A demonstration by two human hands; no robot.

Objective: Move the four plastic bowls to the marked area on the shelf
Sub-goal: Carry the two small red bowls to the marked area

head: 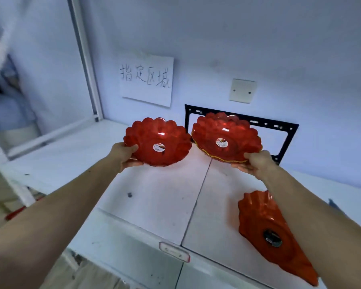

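Observation:
Two red scalloped plastic bowls are held up over the white shelf (pixel 158 197). My left hand (pixel 124 154) grips the near-left rim of the left bowl (pixel 157 141). My right hand (pixel 253 163) grips the near-right rim of the right bowl (pixel 225 137), which has a gold-edged rim; whether it is a single bowl or a stack I cannot tell. Each shows a round sticker in its middle. A third red bowl (pixel 267 230) lies on the shelf at the lower right, partly hidden by my right forearm. A handwritten paper sign (pixel 147 79) hangs on the wall behind the left bowl.
A black metal bracket (pixel 283 132) is fixed to the wall behind the right bowl. A pale square wall plate (pixel 242 90) sits above it. A white shelf post (pixel 88 59) rises at the back left. A small label holder (pixel 174 251) is on the shelf's front edge.

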